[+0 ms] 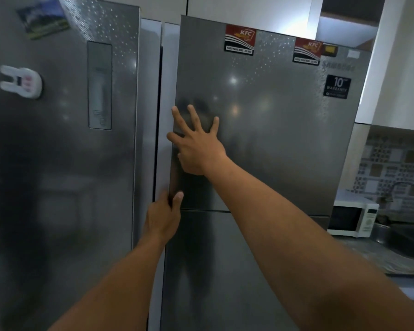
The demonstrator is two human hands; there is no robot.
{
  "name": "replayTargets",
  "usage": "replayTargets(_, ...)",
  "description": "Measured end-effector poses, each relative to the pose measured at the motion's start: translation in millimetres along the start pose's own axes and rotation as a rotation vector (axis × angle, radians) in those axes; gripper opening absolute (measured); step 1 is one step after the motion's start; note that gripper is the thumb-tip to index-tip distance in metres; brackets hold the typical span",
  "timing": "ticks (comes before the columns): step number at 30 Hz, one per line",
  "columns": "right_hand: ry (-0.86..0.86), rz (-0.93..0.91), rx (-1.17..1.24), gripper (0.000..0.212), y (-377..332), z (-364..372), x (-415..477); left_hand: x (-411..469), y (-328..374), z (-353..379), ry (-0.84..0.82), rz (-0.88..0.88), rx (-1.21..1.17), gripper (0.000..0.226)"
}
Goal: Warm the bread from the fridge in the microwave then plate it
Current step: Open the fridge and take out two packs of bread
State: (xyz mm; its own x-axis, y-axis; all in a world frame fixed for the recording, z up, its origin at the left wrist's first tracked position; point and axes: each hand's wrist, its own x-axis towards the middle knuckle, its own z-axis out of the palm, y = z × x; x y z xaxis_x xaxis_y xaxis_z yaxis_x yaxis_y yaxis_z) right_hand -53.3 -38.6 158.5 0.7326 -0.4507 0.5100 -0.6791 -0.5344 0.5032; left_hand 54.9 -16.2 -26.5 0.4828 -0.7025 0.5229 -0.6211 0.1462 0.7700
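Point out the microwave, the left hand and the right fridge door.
microwave (344, 218), head view, dark door window.
left hand (161, 219), head view, back of the hand.
right fridge door (273, 144), head view, bare steel front.

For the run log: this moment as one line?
stage: at fridge door | left hand: grips door edge | right hand: flat on door front | bread: not in view | microwave: on counter

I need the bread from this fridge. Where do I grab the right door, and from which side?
Grip the right door by its left edge, from the gap between the doors: its face is flat, no handle shows, and the recess there gives purchase. The left hand curls round that edge; the right hand lies flat on the face.
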Motion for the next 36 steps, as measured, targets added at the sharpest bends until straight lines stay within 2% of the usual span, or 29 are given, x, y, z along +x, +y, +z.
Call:
replayTargets(9,-0.005,-0.044,0.091,0.069,4.6,-27.4,-45.4,-52.4,33.0,-18.4,0.025,-0.006,0.014,0.036)
replayTargets(15,0.005,-0.057,0.178,0.076,6.1,-55.9,-90.8,-97.4,60.5,-31.8,0.008,-0.042,0.053,0.049)
replayTargets(20,0.041,-0.039,0.242,0.068,7.1,-82.0,-140.0,-146.0,90.6,-33.7,0.064,-0.020,0.090,0.045)
replayTargets(24,0.051,0.007,0.262,0.063,8.2,-105.3,-181.5,-185.6,117.7,-36.0,0.048,-0.008,0.141,0.040)
replayTargets(27,0.057,0.029,0.256,0.061,15.4,-121.1,-212.5,-214.3,136.4,-35.6,0.046,0.036,0.235,0.037)
replayTargets(32,0.062,0.109,0.273,0.056,17.8,-147.4,-262.5,-264.4,156.1,-47.8,0.058,0.252,0.608,0.041)
replayTargets(35,0.056,0.197,0.319,0.057,12.6,-164.0,-287.1,-285.9,160.2,-55.7,0.122,0.282,0.487,0.027)
replayTargets(36,0.060,0.229,0.339,0.059,11.2,-169.0,-294.5,-291.3,164.5,-56.6,0.135,0.277,0.436,0.029)
